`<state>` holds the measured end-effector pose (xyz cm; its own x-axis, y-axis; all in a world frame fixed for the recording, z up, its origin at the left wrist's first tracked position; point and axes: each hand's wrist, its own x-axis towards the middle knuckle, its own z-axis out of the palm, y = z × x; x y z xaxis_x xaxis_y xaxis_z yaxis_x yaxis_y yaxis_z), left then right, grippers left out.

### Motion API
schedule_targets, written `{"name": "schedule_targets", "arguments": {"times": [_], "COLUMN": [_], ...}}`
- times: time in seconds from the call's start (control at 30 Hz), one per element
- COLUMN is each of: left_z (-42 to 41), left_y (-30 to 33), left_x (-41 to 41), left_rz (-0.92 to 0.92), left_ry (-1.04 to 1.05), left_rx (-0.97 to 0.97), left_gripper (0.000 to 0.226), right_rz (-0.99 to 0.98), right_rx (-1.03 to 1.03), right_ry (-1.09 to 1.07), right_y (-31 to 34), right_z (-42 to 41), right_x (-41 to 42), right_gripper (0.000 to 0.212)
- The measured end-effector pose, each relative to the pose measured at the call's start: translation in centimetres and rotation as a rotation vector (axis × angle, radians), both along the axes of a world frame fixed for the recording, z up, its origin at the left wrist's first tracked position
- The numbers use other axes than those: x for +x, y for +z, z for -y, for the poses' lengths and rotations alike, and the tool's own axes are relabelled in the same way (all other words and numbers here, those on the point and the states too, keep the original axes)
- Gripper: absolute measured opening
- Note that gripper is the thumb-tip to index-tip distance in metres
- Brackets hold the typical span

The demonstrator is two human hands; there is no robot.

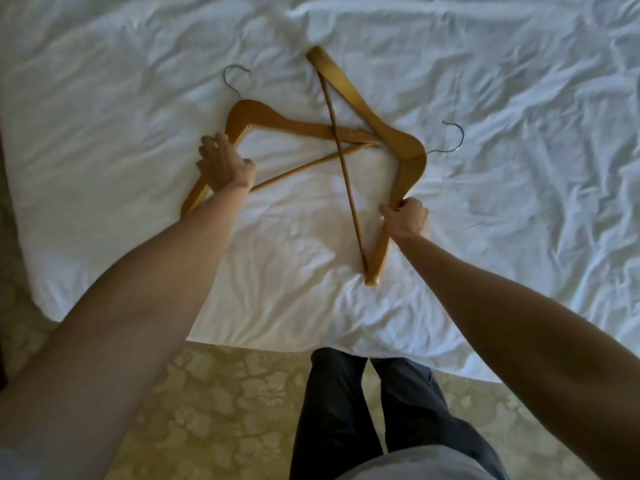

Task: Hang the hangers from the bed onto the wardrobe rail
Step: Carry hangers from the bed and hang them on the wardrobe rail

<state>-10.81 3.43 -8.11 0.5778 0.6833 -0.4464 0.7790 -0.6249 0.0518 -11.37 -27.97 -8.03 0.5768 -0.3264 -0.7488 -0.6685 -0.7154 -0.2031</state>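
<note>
Two wooden hangers with metal hooks lie crossed on the white bed [104, 98]. The left hanger [277, 121] has its hook pointing up and left. My left hand [225, 162] grips its near left arm, fingers curled round the wood. The right hanger [403, 143] has its hook pointing right, and its crossbar runs over the left hanger's end. My right hand [405, 218] grips its lower arm, thumb and fingers wrapped round it. Both hangers touch the sheet. No wardrobe rail is in view.
The crumpled white sheet covers the whole bed, whose near edge [277, 348] runs just in front of my legs [363, 410] in dark trousers. A beige floral-patterned carpet [221, 410] lies below and to the left.
</note>
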Motion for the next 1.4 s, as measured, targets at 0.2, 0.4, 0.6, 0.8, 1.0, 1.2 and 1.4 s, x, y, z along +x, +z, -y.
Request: {"name": "schedule_targets", "arguments": {"times": [0.2,0.4,0.6,0.8,1.0,1.2,1.4], "left_z": [-2.5,-2.1,1.8,8.4,13.0,16.6,20.5], "left_y": [-1.2,2.2,9.2,16.9,23.2,27.2,29.8], "left_x": [0.2,-3.0,-9.5,-13.5,-17.2,-22.7,-28.8], "left_rz": [-0.038,-0.078,0.070,0.298,0.365,0.430,0.602], "left_ry": [0.027,0.181,0.396,0.581,0.709,0.728,0.801], "left_rx": [-0.014,-0.270,-0.431,-0.597,-0.770,-0.832,-0.746], "left_gripper": [0.036,0.032,0.031,0.028,0.028,0.022,0.025], "right_rz": [0.065,0.312,0.424,0.413,0.399,0.369,0.378], "right_rx": [0.072,0.206,0.244,0.276,0.354,0.485,0.605], "right_ry": [-0.106,-0.233,-0.068,-0.013,0.084,0.304,0.568], "right_y": [0.0,5.7,14.4,20.9,25.0,27.1,29.9], "right_z": [0.5,0.3,0.9,0.6,0.9,3.0,3.8], "right_x": [-0.5,-1.1,-2.9,-6.6,-11.2,-14.7,-18.3], "right_gripper": [0.025,0.013,0.011,0.008,0.007,0.005,0.007]}}
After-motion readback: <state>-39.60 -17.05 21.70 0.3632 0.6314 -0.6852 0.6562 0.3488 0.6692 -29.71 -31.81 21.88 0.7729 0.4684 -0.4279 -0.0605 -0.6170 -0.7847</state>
